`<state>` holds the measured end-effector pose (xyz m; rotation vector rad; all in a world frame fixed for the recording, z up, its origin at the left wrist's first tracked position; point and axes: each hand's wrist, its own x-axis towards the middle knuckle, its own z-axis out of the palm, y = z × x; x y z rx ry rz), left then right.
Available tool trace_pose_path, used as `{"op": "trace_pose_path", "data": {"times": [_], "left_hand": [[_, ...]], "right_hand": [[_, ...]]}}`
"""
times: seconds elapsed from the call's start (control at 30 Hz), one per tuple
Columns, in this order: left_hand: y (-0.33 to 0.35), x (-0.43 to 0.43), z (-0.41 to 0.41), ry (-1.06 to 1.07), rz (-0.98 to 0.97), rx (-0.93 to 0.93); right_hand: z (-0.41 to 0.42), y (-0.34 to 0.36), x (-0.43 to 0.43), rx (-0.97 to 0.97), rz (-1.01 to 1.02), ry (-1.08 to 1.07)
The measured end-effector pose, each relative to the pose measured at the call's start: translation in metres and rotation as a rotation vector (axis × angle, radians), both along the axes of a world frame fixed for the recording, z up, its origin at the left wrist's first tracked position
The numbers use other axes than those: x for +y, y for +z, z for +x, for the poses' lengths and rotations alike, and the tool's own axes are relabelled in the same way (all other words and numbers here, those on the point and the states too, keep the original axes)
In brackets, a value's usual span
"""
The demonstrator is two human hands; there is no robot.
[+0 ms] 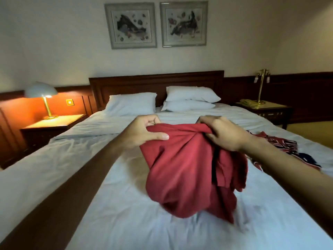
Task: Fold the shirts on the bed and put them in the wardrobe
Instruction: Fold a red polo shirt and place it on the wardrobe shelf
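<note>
Wide bed with rumpled white sheet is filling most of the view, running away from the camera to a dark wooden headboard.

Plain red cloth shirt is hanging over the middle of the bed, bunched. Its top edge is stretching left to right between the two hands. Its long axis is running from the hands down toward the camera, and the lower end is touching the sheet. Collar and sleeves cannot be told apart in the folds. The lower edge is blurring.

Three white pillows are lying at the headboard: one on the left, two stacked on the right.

A crumpled red, white and navy patterned shirt is lying on the right side of the bed, partly hidden behind the right forearm.

Left hand is pinching the left end of the red shirt's top edge, thumb lying across the front, fingers curling behind. Right hand is gripping the gathered right end, fingers curling over the cloth. Its fingertips are hidden in the fabric.

Two grey-framed pictures are hanging above the headboard.

A lit domed table lamp is standing on the left wooden nightstand. A brass lamp stand and a pale telephone are sitting on the right nightstand.
</note>
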<state>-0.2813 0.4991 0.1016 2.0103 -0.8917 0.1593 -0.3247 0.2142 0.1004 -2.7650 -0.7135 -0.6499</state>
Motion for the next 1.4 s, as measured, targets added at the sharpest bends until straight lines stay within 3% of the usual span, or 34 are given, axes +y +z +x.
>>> {"op": "trace_pose_path", "data": {"times": [0.13,0.2,0.37,0.53,0.7,0.9,0.97,1.07,1.17,1.3,1.4], "left_hand": [[0.056,0.052,-0.009,0.243,0.443,-0.282],[0.071,0.073,-0.008,0.367,0.519,-0.386],[0.092,0.120,-0.018,0.636,0.381,-0.644],[0.124,0.144,-0.046,0.769,0.324,-0.892],[0.161,0.150,-0.093,0.733,0.167,-0.872],[0.149,0.153,-0.122,0.393,0.360,-0.441],[0.135,0.151,-0.103,0.378,0.430,-0.378],[0.118,0.146,-0.055,0.487,0.533,-0.363],[0.140,0.135,-0.010,0.695,0.537,-0.433],[0.224,0.125,0.030,0.981,0.364,-0.758],[0.258,0.130,0.052,1.057,0.399,-0.882]], "right_hand": [[0.000,0.067,0.022,-0.137,-0.135,-0.002],[-0.002,0.089,0.036,-0.119,-0.174,-0.020],[-0.023,0.116,0.070,0.039,-0.101,0.050],[-0.051,0.144,0.091,-0.100,-0.143,-0.013],[-0.069,0.174,0.103,-0.255,-0.205,0.009],[-0.073,0.154,0.083,0.080,-0.130,0.138],[-0.059,0.141,0.076,0.190,-0.203,0.082],[-0.012,0.127,0.072,0.147,-0.323,-0.093],[0.027,0.141,0.083,-0.036,-0.280,-0.220],[0.058,0.213,0.094,-0.422,-0.139,-0.343],[0.075,0.252,0.091,-0.502,-0.127,-0.383]]}}
